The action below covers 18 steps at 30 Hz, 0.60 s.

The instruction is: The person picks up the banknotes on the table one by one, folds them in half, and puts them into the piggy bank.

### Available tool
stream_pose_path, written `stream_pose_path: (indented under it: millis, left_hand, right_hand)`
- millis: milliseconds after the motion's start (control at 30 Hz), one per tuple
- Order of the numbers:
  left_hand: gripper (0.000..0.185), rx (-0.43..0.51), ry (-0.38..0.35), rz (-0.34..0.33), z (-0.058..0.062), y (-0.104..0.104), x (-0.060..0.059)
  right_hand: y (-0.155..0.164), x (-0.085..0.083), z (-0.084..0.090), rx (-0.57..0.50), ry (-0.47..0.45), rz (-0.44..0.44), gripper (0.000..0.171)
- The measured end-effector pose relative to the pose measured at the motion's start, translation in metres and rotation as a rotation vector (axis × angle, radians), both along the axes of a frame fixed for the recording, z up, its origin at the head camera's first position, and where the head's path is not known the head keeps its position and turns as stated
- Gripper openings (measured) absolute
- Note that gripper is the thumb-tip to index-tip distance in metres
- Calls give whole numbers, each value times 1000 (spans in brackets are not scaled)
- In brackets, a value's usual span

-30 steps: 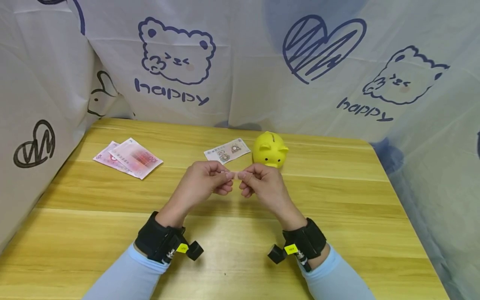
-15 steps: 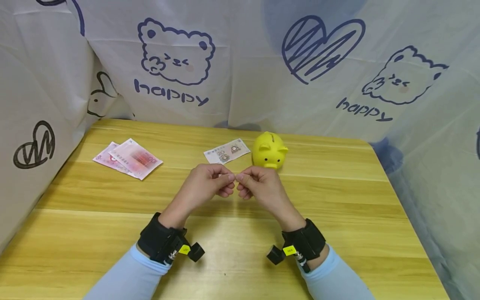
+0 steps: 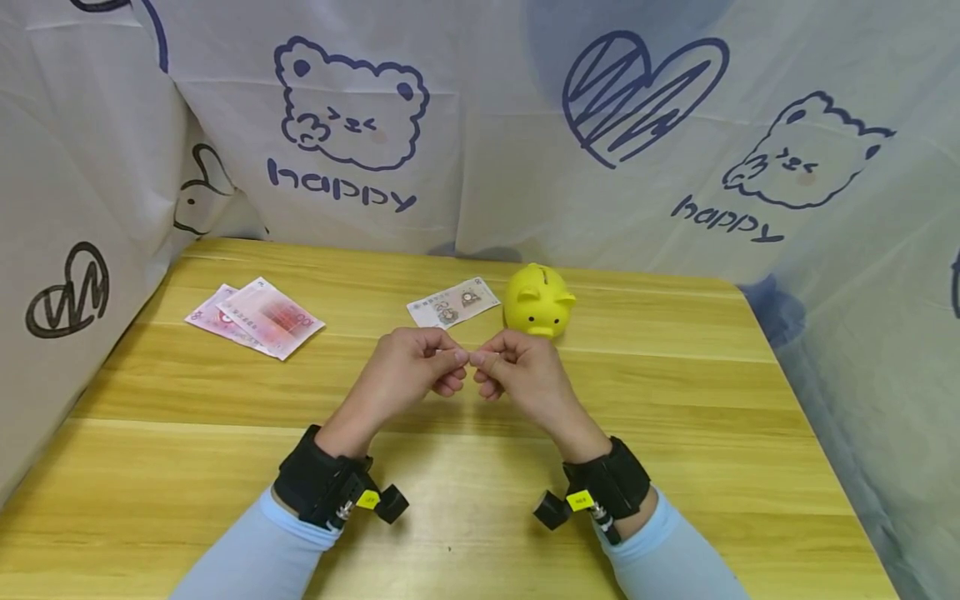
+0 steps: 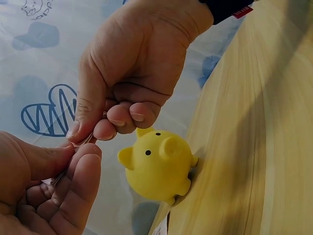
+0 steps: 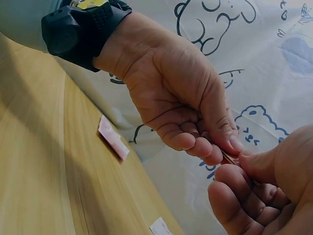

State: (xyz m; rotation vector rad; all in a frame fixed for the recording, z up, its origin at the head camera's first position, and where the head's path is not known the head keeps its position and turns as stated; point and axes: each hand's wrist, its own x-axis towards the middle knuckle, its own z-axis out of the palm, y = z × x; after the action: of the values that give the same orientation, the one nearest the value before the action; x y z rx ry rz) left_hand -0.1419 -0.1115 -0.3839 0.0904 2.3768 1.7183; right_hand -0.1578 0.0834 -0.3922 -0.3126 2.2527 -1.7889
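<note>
In the head view both hands meet over the table, fingertips almost touching. The left hand (image 3: pixel 411 360) and the right hand (image 3: pixel 523 367) pinch a small, tightly folded banknote (image 4: pixel 86 139) between thumbs and forefingers. Most of it is hidden by the fingers; a thin layered edge shows in both wrist views. Just beyond the right hand stands a yellow piggy bank (image 3: pixel 538 302), its slot on top. Left of the pig a flat brownish-grey banknote (image 3: pixel 454 302) lies on the table.
Two reddish banknotes (image 3: pixel 273 317) overlap on the left part of the wooden table (image 3: pixel 675 433). A white cloth (image 3: pixel 495 150) with drawn bears and hearts hangs behind the table and along its sides.
The hands have drawn slightly closer together, and less of the folded banknote shows between the fingertips. The pig and the notes on the table have stayed put.
</note>
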Motion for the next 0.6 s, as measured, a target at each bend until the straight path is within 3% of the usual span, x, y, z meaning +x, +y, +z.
stream_pose_path:
  millis: [367,600]
  left_hand:
    - [20,26,-19,4,-1,-3,-2]
    - [20,96,-36,-5,-3,0,-3]
  right_hand:
    - [-1,-1,0,-42,-38,-25,15]
    - [-1,-1,0,-70,-21,-60,15]
